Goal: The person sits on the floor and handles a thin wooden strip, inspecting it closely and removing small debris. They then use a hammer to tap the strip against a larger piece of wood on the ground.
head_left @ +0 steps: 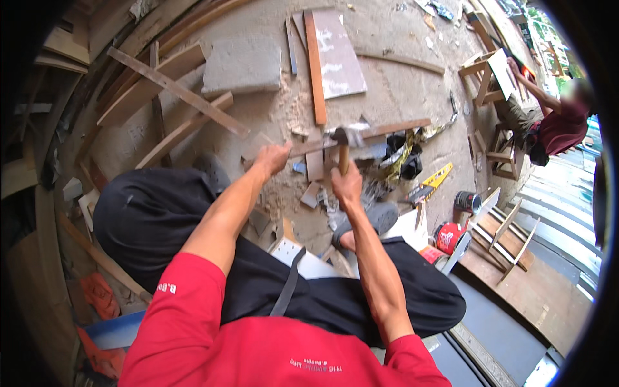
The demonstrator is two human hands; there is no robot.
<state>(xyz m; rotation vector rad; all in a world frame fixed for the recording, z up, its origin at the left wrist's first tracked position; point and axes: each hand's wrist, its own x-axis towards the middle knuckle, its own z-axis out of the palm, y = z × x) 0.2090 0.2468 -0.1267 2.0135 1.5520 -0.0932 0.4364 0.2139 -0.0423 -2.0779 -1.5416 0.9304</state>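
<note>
In my right hand (348, 186) is the wooden handle of a hammer (343, 157). Its dark metal head is slightly blurred and sits over a long, narrow wooden strip (400, 127); I cannot tell whether the two touch. My left hand (274, 158) is closed around the strip near its left end, with the fingertips partly hidden. Beneath the strip, between my hands, is a short piece of board (314, 164). Another small block (311, 195) rests on the ground just below, close to my right hand.
Loose planks (177, 90) and a pale slab (242, 64) lie at the far left. An orange-brown batten (315, 71) rests on a grey board (338, 58). Right of me are a yellow-bladed handsaw (433, 184) and cans (446, 237). A person (561, 126) works at the far right.
</note>
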